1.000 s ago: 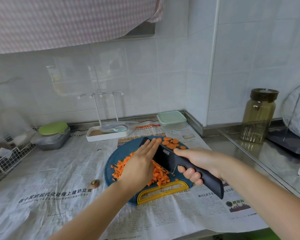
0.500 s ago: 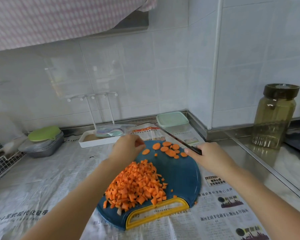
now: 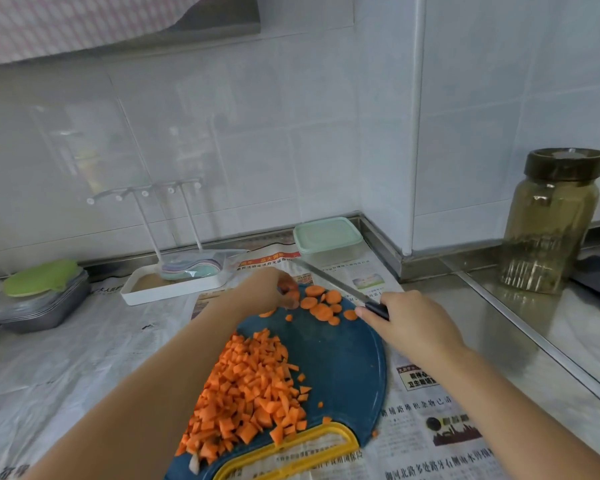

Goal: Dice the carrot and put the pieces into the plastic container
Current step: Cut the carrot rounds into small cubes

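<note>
A blue cutting board (image 3: 340, 362) with a yellow handle lies on newspaper. A large heap of diced carrot (image 3: 246, 389) covers its near left part. Several round carrot slices (image 3: 321, 304) lie at its far edge. My left hand (image 3: 271, 289) reaches to the slices and pinches one with curled fingers. My right hand (image 3: 409, 323) grips the black handle of a knife (image 3: 329, 280), whose blade points away to the upper left above the slices. The plastic container (image 3: 328, 237), closed with a pale green lid, stands behind the board near the wall corner.
A white tray (image 3: 174, 289) with a rack and a bag of coloured items stands at the back. Stacked metal trays with a green lid (image 3: 40, 296) sit at far left. A glass jar (image 3: 551, 220) stands on the steel counter at right.
The camera has moved closer and lower over the board. My left hand has reached the carrot slices at the far edge and taken hold of one. The knife stays raised in my right hand.
</note>
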{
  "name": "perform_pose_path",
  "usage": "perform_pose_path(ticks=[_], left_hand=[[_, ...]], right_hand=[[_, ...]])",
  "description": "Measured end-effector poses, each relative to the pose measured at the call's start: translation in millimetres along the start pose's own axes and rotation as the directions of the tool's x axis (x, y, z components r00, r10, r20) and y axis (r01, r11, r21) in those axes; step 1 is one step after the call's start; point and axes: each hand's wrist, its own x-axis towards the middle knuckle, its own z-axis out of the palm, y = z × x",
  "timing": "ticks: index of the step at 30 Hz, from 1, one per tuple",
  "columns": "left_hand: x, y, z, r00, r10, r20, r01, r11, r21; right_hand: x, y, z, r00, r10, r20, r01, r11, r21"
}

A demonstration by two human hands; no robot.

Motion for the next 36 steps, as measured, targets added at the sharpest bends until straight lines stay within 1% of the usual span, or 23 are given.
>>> perform_pose_path(ticks=[3,6,7,8,11,13,15,17,19,21,23,25,28,30,32,34,36], left_hand=[[4,-1,-2,1.000,0.004,-0.009,-0.005,0.999,-0.044],[3,3,-5,0.996,0.026,-0.089,-0.038,0.990,-0.137],[1,7,-7,0.994,0.049,-0.094,-0.065,0.983,-0.173],[-1,14,-8,0.994,0.085,-0.070,-0.097,0.976,-0.194],[-9,29,-7,0.979,0.195,0.066,-0.179,0.964,-0.195],[-16,36,-4,0.970,0.223,0.099,-0.201,0.960,-0.194],[-25,40,0,0.959,0.247,0.140,-0.223,0.960,-0.170],[-34,42,3,0.935,0.289,0.206,-0.251,0.948,-0.195],[-40,43,2,0.923,0.314,0.224,-0.266,0.939,-0.218],[-38,43,-1,0.946,0.283,0.156,-0.255,0.951,-0.174],[-30,43,-1,0.966,0.238,0.098,-0.239,0.971,-0.008],[-24,42,2,0.967,0.231,0.110,-0.243,0.964,0.109],[-18,39,4,0.973,0.196,0.123,-0.214,0.965,0.155],[-16,37,2,0.977,0.177,0.119,-0.194,0.971,0.142],[-18,34,2,0.979,0.178,0.099,-0.185,0.980,0.072],[-21,32,1,0.986,0.159,0.049,-0.160,0.987,0.015],[-26,28,-2,0.994,0.103,-0.032,-0.105,0.992,-0.074]], right_hand=[[-1,1,2,1.000,-0.006,0.008,0.006,1.000,-0.007],[0,2,1,0.999,0.029,-0.013,-0.028,0.999,0.038],[1,2,0,0.999,0.047,-0.026,-0.045,0.997,0.062],[1,3,-1,0.997,0.067,-0.041,-0.063,0.994,0.092],[1,4,-5,0.991,0.114,-0.071,-0.100,0.980,0.169],[1,5,-7,0.990,0.121,-0.070,-0.105,0.976,0.193],[1,4,-7,0.992,0.113,-0.059,-0.100,0.977,0.190],[0,3,-7,0.993,0.106,-0.042,-0.098,0.980,0.171],[0,3,-7,0.994,0.105,-0.035,-0.099,0.984,0.148],[1,2,-6,0.994,0.099,-0.033,-0.094,0.986,0.136],[1,3,-6,0.995,0.091,-0.035,-0.085,0.987,0.134],[0,3,-5,0.995,0.089,-0.037,-0.083,0.988,0.132],[0,3,-5,0.995,0.085,-0.045,-0.078,0.988,0.135],[0,2,-5,0.996,0.085,-0.038,-0.079,0.987,0.138],[-1,1,-4,0.997,0.077,-0.027,-0.073,0.988,0.133],[-2,0,-4,0.998,0.061,-0.019,-0.058,0.990,0.130],[-4,-1,-4,0.999,0.053,-0.014,-0.050,0.990,0.134]])
